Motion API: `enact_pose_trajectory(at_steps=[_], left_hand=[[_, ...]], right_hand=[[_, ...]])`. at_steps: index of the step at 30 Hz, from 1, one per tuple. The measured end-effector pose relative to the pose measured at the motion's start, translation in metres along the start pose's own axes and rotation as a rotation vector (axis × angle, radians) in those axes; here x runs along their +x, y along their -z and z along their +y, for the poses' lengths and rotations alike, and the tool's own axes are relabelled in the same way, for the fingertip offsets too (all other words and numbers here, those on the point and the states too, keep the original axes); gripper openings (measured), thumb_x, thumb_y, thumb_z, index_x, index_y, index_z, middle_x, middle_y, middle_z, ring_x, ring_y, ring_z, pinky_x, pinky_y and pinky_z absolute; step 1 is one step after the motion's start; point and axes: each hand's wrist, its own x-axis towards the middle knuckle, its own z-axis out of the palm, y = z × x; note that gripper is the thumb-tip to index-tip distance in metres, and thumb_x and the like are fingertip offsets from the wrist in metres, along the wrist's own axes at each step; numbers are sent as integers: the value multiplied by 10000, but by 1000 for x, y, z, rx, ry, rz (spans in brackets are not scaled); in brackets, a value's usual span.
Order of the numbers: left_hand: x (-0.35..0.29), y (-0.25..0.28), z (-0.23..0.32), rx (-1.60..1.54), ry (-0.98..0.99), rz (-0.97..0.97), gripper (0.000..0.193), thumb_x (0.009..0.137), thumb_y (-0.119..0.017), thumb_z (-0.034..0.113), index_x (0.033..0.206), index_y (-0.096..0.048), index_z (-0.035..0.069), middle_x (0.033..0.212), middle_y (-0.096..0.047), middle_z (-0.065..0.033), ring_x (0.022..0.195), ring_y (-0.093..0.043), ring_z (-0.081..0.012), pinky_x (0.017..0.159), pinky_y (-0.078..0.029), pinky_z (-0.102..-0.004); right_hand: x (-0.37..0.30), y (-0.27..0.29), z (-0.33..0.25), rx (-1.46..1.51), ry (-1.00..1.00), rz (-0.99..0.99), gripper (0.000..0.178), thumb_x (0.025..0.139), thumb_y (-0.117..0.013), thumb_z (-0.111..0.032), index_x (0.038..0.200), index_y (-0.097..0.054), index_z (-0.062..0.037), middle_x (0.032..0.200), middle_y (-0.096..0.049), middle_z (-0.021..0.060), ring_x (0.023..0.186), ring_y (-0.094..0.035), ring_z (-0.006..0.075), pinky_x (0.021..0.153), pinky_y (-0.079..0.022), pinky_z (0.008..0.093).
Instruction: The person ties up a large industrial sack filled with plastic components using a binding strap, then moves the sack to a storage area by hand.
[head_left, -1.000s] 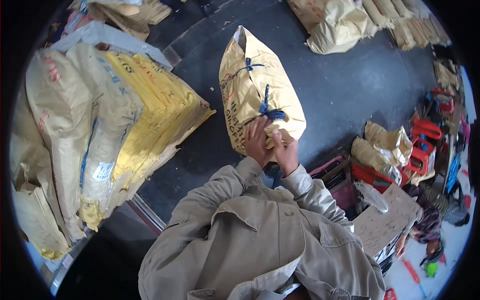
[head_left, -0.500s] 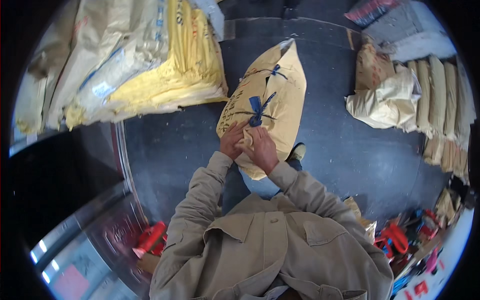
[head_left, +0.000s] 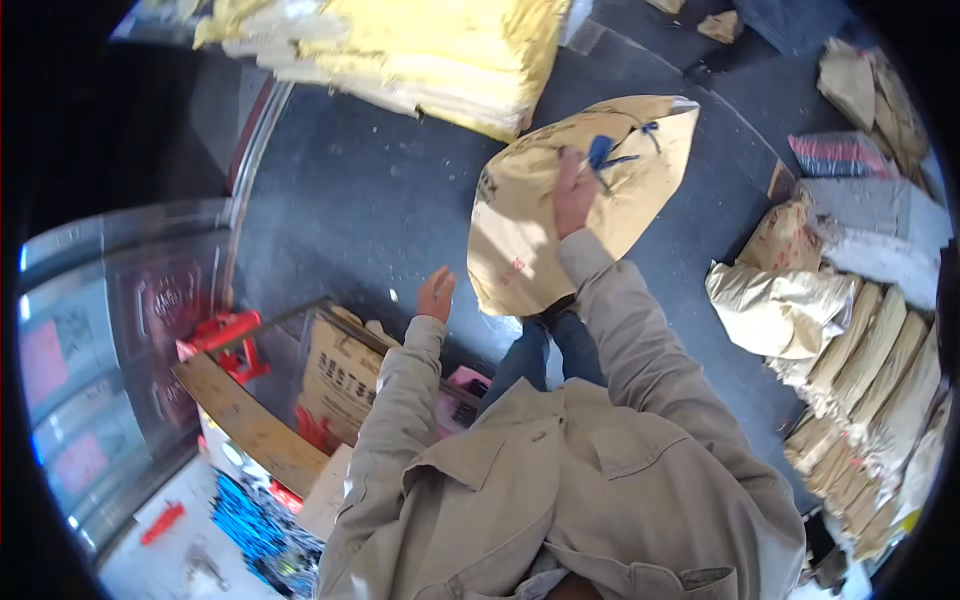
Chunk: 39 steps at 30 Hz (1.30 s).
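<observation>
A tan paper sack (head_left: pixel 530 235) stands on the dark floor just ahead of my feet, fastened with dark blue ties. My right hand (head_left: pixel 574 195) lies against its upper side, fingers stretched out beside the larger blue tie (head_left: pixel 600 152). A smaller blue tie (head_left: pixel 650 128) sits nearer the sack's far end. Away from the sack, to its left, my left hand (head_left: pixel 434 294) hangs above the floor, open and holding nothing. Part of the right hand's grip is blurred.
Yellow and white sacks (head_left: pixel 430 60) are stacked at the far left. More tan sacks (head_left: pixel 860 340) form a pile on the right, topped by a crumpled pale one (head_left: pixel 780 305). Near my left arm stands a wooden-edged table (head_left: pixel 250 425) with a red tool (head_left: pixel 230 342) beside it.
My left hand has come off the sack and moved left and back. My right hand has shifted onto the sack beside the tie. The view has turned, bringing the table in at left.
</observation>
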Motion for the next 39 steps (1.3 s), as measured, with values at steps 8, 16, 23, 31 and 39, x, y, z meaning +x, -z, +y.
enact_pose_trajectory(at_steps=[8, 16, 23, 31, 39], left_hand=[[-119, 7, -165, 158, 414, 24, 315, 779, -581, 313, 921, -628, 37, 878, -638, -135, 814, -619, -216, 747, -468, -327], [-135, -39, -183, -404, 426, 204, 260, 811, -569, 207, 940, -606, -15, 814, -632, -102, 733, -600, -153, 687, -490, -283], [-125, -95, -172, -412, 546, 225, 264, 841, -532, 204, 952, -582, -31, 837, -629, -105, 720, -605, -161, 668, -496, -283], [-217, -224, -141, 682, 204, -354, 113, 747, -555, 224, 743, -518, 118, 724, -579, -114, 667, -595, -255, 549, -471, -357], [-258, -310, -8, -613, 1113, 327, 301, 819, -529, 222, 1054, -559, 37, 897, -623, -132, 751, -617, -260, 633, -514, -347]], right_hand=[[56, -10, 17, -197, 70, -18, 487, 891, -459, -334, 527, -425, -13, 504, -397, -26, 512, -343, 65, 446, -273, 288], [145, -10, 30, -427, 112, 67, 557, 860, -465, -413, 556, -489, 53, 491, -439, 59, 497, -384, 118, 475, -330, 341], [261, 21, 95, -331, -67, -40, 578, 836, -481, -458, 611, -534, 72, 546, -506, 75, 528, -421, 132, 514, -362, 350], [394, 26, 192, -210, -188, -200, 434, 848, -504, -400, 712, -557, 9, 611, -520, 12, 540, -451, 128, 504, -365, 303], [550, 85, 346, -992, 336, -424, 593, 777, -514, -508, 892, -573, 71, 875, -586, 249, 852, -552, 380, 773, -430, 425]])
